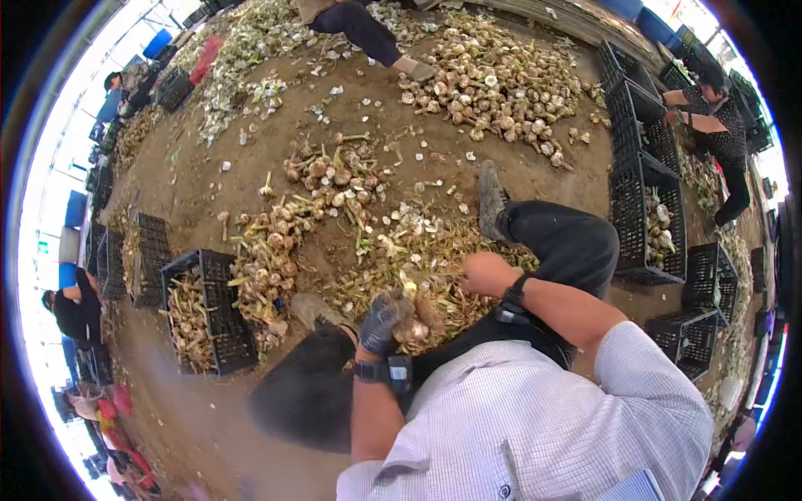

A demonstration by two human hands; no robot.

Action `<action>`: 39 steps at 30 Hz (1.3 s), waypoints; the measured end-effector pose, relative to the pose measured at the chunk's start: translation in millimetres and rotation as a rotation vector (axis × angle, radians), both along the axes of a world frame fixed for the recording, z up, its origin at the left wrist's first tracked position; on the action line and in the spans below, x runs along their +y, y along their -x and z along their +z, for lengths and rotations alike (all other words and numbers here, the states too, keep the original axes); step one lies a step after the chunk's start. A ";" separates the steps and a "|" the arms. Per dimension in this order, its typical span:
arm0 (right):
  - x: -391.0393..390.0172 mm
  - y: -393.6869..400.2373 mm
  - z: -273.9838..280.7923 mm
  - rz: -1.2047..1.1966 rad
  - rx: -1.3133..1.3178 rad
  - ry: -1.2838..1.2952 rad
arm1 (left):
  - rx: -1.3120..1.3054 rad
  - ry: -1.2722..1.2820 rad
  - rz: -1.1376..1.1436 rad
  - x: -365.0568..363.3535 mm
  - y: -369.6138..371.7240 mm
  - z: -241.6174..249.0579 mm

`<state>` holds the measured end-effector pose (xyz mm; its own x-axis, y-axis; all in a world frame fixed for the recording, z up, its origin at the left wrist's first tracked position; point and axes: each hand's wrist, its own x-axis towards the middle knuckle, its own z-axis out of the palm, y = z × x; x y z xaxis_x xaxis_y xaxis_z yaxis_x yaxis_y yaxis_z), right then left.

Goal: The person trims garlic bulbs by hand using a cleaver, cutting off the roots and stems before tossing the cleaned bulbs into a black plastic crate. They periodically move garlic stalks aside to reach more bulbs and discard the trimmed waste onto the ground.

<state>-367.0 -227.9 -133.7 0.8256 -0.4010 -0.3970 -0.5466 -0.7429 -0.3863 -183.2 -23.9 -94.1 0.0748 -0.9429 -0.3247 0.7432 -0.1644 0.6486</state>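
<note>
My left hand (382, 327), in a dark grey glove, is closed around a garlic bulb (409, 331) above my lap. The bulb's pale neck (410, 286) points up and away from me. Bare, my right hand (491, 275) is closed to the right of it, with a thin dry garlic stalk (443, 273) running from its fingers toward the neck. The fingertips are partly hidden. Below both hands, cut stalks and peelings (384, 271) litter the ground between my legs.
Garlic heaps lie ahead (338, 175), on the left (267, 259) and farther off (501, 83). A black crate (230, 309) of stalks stands left; stacked crates (626, 209) stand right. A person (723, 125) bends over the right crates; another person's leg (368, 33) extends at the top.
</note>
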 end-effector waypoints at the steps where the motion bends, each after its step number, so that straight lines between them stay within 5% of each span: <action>1: -2.8 2.6 -1.2 -0.053 -0.014 0.008 | -0.532 0.171 0.018 -4.8 -9.7 -1.9; 2: -8.1 -0.8 -5.6 -0.091 -0.098 0.004 | -1.054 0.323 0.056 -6.1 -15.2 -6.5; 4: 1.4 -4.5 1.5 -0.190 -0.251 -0.041 | 0.056 -0.102 0.097 -3.2 -2.3 -9.3; 7: 15.1 -21.2 38.6 -0.284 -0.411 -0.329 | -1.349 0.009 0.073 -11.0 -1.5 -13.1; 8: 22.7 -23.1 55.4 -0.238 -0.439 -0.378 | -1.254 -0.125 0.067 -9.6 -3.0 -41.1; 11: 41.5 -30.7 66.2 -0.028 -0.677 -0.425 | -1.373 -0.193 -0.109 -9.5 0.6 -26.1; 12: 43.8 -34.7 59.2 0.026 -0.670 -0.328 | -1.350 0.002 -0.120 -13.3 -1.8 -27.2; 15: 43.0 -38.2 47.3 -0.069 -0.640 -0.326 | -0.996 0.014 -0.008 -16.5 9.3 -22.6; 16: 40.8 -38.8 46.5 -0.114 -0.589 -0.404 | -1.206 -0.247 -0.198 -12.8 5.7 -34.7; 18: 34.8 -36.7 45.7 -0.208 -0.484 -0.555 | -0.703 -0.239 -0.012 -10.3 7.6 -56.2; 21: 29.4 -37.6 50.8 -0.472 -0.449 -0.935 | -0.320 -0.180 0.140 -7.8 2.8 -80.0; 25: 26.4 -42.6 28.6 -0.517 -0.494 -0.920 | -0.810 -0.090 0.214 -22.2 9.7 -55.1; 33: 28.4 -49.6 57.6 -0.359 -0.422 -0.690 | -0.918 -0.126 0.064 -25.3 5.6 -38.3; 36: 26.5 -38.5 65.8 -0.212 -0.387 -0.457 | -1.263 0.001 -0.026 -22.7 -1.4 -46.5; 39: 33.0 -30.0 67.8 -0.084 -0.562 -0.290 | -0.652 -0.147 0.015 -9.6 2.0 -83.5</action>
<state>-337.0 -194.9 -65.8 0.9099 -0.4147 -0.0142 -0.2536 -0.5286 -0.8101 -185.2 -33.5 -177.7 0.3117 -0.8898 -0.3333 0.2096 -0.2778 0.9375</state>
